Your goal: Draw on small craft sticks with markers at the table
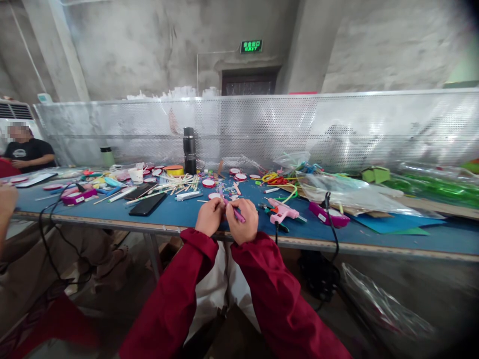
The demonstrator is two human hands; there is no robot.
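Note:
My right hand (243,220) is closed around a slim purple pen-like stick (239,216), which slants out past the fingers. My left hand (209,217) is closed right beside it, the fingertips of both hands meeting over the table's front edge. What the left fingers pinch is hidden. Just beyond the fingertips lie a pale purple strip (220,191) and a round white disc with a red rim (214,196). A pink glue gun (282,212) rests on the table to the right of my right hand.
On the blue table (187,212), a black phone (148,204), wooden sticks (175,184) and a black bottle (189,152) stand or lie to the left. Purple box (329,215) and plastic sheets (348,192) are right. A person (28,149) sits far left; another person's hand (6,202) is nearer.

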